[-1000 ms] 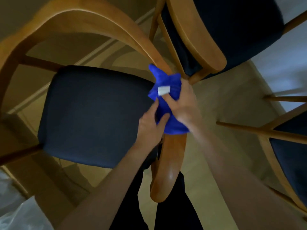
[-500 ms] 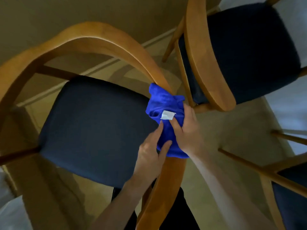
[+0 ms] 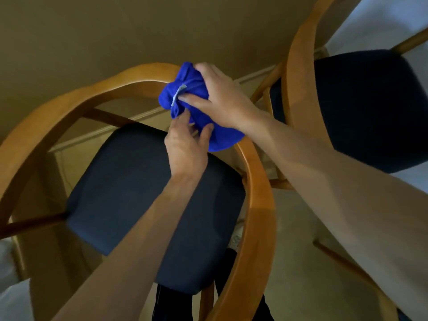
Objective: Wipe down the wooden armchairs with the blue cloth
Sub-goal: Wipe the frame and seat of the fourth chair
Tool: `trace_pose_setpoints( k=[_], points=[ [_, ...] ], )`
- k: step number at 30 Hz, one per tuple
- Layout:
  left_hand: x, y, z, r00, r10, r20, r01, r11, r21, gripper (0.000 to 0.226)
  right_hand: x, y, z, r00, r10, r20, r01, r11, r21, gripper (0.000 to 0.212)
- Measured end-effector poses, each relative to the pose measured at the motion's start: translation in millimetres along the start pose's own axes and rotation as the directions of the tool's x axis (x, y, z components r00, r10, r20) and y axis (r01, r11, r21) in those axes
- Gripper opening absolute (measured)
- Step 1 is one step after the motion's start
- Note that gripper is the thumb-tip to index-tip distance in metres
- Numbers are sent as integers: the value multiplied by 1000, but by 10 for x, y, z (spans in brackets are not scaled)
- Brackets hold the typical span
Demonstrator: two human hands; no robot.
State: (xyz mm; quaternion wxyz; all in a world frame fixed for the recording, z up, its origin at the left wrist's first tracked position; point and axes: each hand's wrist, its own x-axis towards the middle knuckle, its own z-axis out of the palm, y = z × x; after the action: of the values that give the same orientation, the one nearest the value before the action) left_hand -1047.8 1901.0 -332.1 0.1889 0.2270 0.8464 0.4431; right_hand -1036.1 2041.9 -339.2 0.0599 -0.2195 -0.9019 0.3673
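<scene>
A blue cloth (image 3: pixel 185 93) with a small white label is bunched over the curved wooden rail of the near armchair (image 3: pixel 76 100), which has a dark blue seat. My right hand (image 3: pixel 222 96) lies on top of the cloth, fingers curled round it and pressing it onto the rail. My left hand (image 3: pixel 185 147) holds the cloth's lower part from below, thumb and fingers pinching it. The rail under the cloth is hidden.
A second wooden armchair (image 3: pixel 298 72) with a dark seat stands close on the right, its rail almost touching the first. Part of a third chair's leg (image 3: pixel 347 262) shows at the lower right. A beige wall with a skirting board is behind. My dark trousers (image 3: pixel 222 286) are below.
Both hands have slid the cloth along the curved rail, away from me, from the armrest toward the backrest's top. The view has tilted up toward the wall.
</scene>
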Motion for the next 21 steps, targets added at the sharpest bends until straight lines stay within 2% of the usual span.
trace_pose_setpoints(
  k=[3, 6, 8, 11, 13, 15, 18, 19, 21],
  points=[
    [-143, 3, 95, 999, -26, 35, 26, 1000, -7, 19, -286, 69, 32, 992, 89, -89, -80, 991, 105, 60],
    [-497, -47, 320, 989, -21, 144, 4, 993, 115, 9, -888, 238, 79, 969, 240, -52, -220, 944, 248, 61],
    [-778, -113, 447, 975, -18, 221, 1, 997, 76, 6, -1256, 344, 122, 942, 336, -2, -325, 910, 258, 57],
    [-976, -120, 470, 975, -2, 222, 2, 1000, -1, 9, -1405, 355, 136, 920, 389, 38, -388, 897, 213, 44],
    [-827, -45, 400, 982, -4, 187, 11, 999, -39, 6, -1198, 272, 60, 946, 325, 4, -319, 928, 192, 44],
    [-495, 39, 279, 997, 2, 76, 0, 999, -35, 6, -755, 135, -19, 982, 187, -39, -179, 971, 161, 50],
    [80, 77, 57, 993, -52, -108, 49, 998, -34, 8, 88, -159, -52, 1000, -4, -12, 3, 999, -46, 55],
    [206, 81, -23, 986, -84, -144, 79, 996, -43, 12, 300, -250, -46, 999, -18, 27, 21, 994, -108, 55],
    [308, 68, -101, 978, -128, -163, 119, 991, -65, 20, 516, -332, -42, 998, -4, 65, 11, 994, -111, 56]
  ],
)
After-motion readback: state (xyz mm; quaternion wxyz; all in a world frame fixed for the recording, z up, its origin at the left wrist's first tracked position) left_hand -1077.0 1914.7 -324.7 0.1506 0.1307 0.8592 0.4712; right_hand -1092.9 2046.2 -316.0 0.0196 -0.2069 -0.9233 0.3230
